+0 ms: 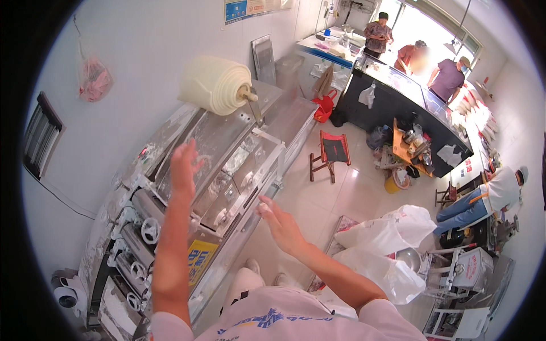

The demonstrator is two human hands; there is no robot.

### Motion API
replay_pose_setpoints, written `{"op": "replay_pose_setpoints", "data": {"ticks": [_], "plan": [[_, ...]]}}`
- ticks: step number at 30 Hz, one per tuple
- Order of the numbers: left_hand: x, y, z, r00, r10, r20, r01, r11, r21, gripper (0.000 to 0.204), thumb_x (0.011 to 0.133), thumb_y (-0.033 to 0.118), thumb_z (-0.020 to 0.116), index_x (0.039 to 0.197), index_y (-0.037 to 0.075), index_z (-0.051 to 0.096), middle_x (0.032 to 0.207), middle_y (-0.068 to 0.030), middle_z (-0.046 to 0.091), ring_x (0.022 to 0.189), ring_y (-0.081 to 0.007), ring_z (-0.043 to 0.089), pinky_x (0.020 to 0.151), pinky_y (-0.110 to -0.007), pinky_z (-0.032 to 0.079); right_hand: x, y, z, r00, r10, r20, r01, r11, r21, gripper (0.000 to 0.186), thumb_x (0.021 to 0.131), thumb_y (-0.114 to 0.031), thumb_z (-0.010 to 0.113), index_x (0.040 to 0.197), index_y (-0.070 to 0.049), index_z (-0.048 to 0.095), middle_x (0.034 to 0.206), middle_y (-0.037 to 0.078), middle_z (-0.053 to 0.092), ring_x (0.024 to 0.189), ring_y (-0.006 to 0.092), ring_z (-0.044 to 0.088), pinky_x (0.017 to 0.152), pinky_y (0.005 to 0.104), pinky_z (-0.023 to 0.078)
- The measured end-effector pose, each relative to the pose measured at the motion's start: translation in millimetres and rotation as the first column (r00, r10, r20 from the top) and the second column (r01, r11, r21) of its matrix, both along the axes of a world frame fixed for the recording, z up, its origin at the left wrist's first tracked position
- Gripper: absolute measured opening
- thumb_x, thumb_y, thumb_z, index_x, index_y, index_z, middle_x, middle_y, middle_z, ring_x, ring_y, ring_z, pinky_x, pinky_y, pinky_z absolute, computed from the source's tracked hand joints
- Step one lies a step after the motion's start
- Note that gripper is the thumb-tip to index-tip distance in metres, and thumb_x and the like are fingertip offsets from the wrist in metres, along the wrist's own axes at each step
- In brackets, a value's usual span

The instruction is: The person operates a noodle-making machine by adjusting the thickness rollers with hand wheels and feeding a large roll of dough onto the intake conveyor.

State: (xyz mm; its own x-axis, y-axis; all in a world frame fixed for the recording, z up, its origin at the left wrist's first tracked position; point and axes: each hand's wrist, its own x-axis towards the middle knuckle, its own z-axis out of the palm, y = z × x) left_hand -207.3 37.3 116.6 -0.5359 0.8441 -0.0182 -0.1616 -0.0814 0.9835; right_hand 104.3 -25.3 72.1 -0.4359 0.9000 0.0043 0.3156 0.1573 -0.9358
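My left hand (185, 165) is raised over the steel bed of a flour-dusted rolling machine (165, 167), fingers apart and slightly curved, holding nothing visible. Beyond it, a thick cream dough roll (207, 85) is mounted on a rod at the machine's far part. My right hand (273, 219) is by the machine's front rail, its fingers loosely bent and apart with pale powder on the tips; I see nothing held in it. White handwheels (150, 230) and steel rollers run along the machine beside my left forearm, and a yellow sign (200, 258) sits on it between my arms.
A folding stool (333, 149) stands on the tiled floor (307, 210). White sacks (387, 238) lie to my right. Three people work behind a dark counter (409, 111) at the back; another person (483, 202) bends at the right wall. A cluttered wooden table (406, 150) is before the counter.
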Motion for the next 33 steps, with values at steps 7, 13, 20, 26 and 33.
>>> {"op": "replay_pose_setpoints", "data": {"ticks": [7, 13, 20, 26, 33], "plan": [[-75, 160, 52, 0.982, 0.185, 0.048, -0.186, 0.982, 0.015, 0.106, 0.083, 0.074, 0.069, 0.162, 0.013, 0.033, 0.167, -0.02, 0.025, 0.157, -0.0388, 0.011, 0.118, -0.064, 0.027, -50, 128, 58, 0.995, 0.073, -0.074, -0.059, 0.984, 0.168, 0.05, 0.111, -0.035, 0.041, 0.148, -0.001, 0.048, 0.128, 0.029, 0.065, 0.12, 0.0444, 0.062, 0.102, 0.043, 0.047], [-68, 228, 53, 0.959, -0.057, 0.278, -0.004, 0.977, 0.213, 0.074, 0.103, 0.058, 0.053, 0.148, -0.002, 0.052, 0.145, -0.0143, 0.06, 0.128, -0.026, 0.061, 0.11, -0.042, 0.047, -71, 234, 87, 0.996, -0.022, 0.091, -0.018, 0.913, 0.409, 0.041, 0.109, -0.026, 0.048, 0.142, -0.002, 0.052, 0.127, 0.017, 0.068, 0.11, 0.0331, 0.065, 0.1, 0.0418, 0.048], [-49, 249, 50, 0.945, 0.129, 0.3, -0.197, 0.958, 0.208, 0.071, 0.102, 0.052, 0.058, 0.147, -0.002, 0.049, 0.145, -0.0149, 0.057, 0.129, -0.0274, 0.059, 0.108, -0.041, 0.049, -78, 329, 124, 0.995, 0.044, -0.094, 0.021, 0.804, 0.595, 0.04, 0.109, -0.024, 0.048, 0.143, -0.003, 0.05, 0.134, 0.02, 0.06, 0.12, 0.0391, 0.058, 0.103, 0.0448, 0.045], [-17, 251, 69, 0.94, 0.143, 0.309, -0.199, 0.967, 0.16, 0.071, 0.104, 0.052, 0.054, 0.151, 0.001, 0.045, 0.15, -0.0143, 0.052, 0.132, -0.0285, 0.057, 0.11, -0.041, 0.048, -40, 383, 117, 0.987, 0.086, -0.137, -0.021, 0.907, 0.42, 0.043, 0.109, -0.025, 0.049, 0.147, -0.003, 0.047, 0.132, 0.02, 0.06, 0.122, 0.0387, 0.058, 0.104, 0.0428, 0.046], [-18, 259, 76, 0.929, 0.221, 0.297, -0.256, 0.963, 0.082, 0.066, 0.106, 0.05, 0.049, 0.152, 0.003, 0.043, 0.151, -0.0154, 0.051, 0.132, -0.0317, 0.058, 0.11, -0.045, 0.049, 167, 584, 5, 0.957, -0.268, 0.109, 0.227, 0.93, 0.29, 0.037, 0.105, -0.028, 0.048, 0.132, -0.005, 0.056, 0.13, 0.027, 0.062, 0.118, 0.0444, 0.061, 0.099, 0.0497, 0.052]]}}
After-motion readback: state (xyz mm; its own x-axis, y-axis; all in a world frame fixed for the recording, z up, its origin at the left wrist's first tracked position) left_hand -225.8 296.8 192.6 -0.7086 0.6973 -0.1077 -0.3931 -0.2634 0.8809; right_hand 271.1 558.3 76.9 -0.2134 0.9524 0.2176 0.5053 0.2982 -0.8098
